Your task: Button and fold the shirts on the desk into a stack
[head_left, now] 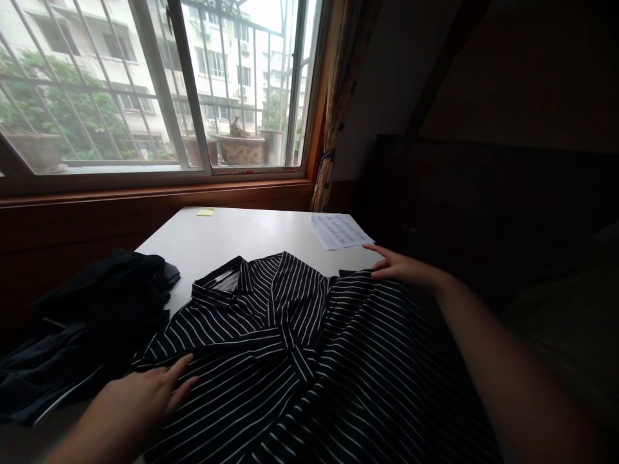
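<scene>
Striped collared shirt (pixel 300 361) is spread over the white table (pixel 242 232) (dark clothes (pixel 111 309) heaped beside it, btw). Left hand (pixel 138 396) is at its left side, fingers loosely apart; right hand (pixel 401 267) touches the opposite edge, can't tell if it's pinching fabric.

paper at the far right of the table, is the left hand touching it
No, the left hand is over the striped garment, well away from the paper near the right hand.

Bare hands (pixel 130 396) — slender fingers (pixel 181 366) — bare forearms (pixel 483 348)
</scene>
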Tool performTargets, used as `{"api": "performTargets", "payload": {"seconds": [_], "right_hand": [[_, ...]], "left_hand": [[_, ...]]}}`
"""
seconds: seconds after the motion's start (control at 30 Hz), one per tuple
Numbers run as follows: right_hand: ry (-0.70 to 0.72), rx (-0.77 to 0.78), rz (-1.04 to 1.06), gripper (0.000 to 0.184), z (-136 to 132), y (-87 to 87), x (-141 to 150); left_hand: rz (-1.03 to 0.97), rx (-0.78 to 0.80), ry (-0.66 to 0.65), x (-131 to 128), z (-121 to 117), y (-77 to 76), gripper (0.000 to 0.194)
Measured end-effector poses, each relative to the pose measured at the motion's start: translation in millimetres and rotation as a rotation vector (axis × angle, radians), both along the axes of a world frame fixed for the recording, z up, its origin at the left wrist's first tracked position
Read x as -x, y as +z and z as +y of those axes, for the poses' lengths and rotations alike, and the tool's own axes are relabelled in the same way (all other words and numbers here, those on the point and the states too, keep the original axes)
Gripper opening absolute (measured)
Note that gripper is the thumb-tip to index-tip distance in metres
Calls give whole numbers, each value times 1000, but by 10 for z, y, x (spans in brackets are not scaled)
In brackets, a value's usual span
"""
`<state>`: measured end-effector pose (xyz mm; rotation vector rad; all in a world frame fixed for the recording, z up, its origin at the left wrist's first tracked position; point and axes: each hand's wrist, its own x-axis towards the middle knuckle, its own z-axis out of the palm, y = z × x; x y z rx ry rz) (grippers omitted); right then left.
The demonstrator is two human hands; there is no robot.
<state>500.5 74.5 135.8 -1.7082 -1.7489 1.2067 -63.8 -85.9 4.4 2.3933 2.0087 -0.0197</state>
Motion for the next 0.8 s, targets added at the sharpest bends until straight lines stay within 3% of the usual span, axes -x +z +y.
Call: {"api": "performTargets", "payload": {"seconds": [0.1, 0.23, 0.33, 0.43, 0.53, 0.67, 0.8], "right_hand": [[-13, -15, -21, 92, 5, -103, 13], [-47, -27, -6, 93, -122, -269, -40], [-86, -40, 14, 92, -270, -381, -140], [-135, -10, -51, 92, -435, -484, -320], [-160, 70, -148, 84, -615, -589, -567], [-100, 200, -104, 49, -846, -701, -862], [-127, 162, -113, 39, -976, -669, -1001]], "left_hand": [[37, -25, -9, -31, 406, 242, 56], [-119, -55, -69, -176, 1259, 445, 49], [-261, -93, -76, -305, 1896, 426, 48], [-322, -85, -84, -438, 2366, 324, 56], [-365, -52, -94, -571, 2641, 227, 60], [-398, 10, -119, -700, 2806, 176, 44], [-416, 13, -81, -681, 2884, 186, 36]]}}
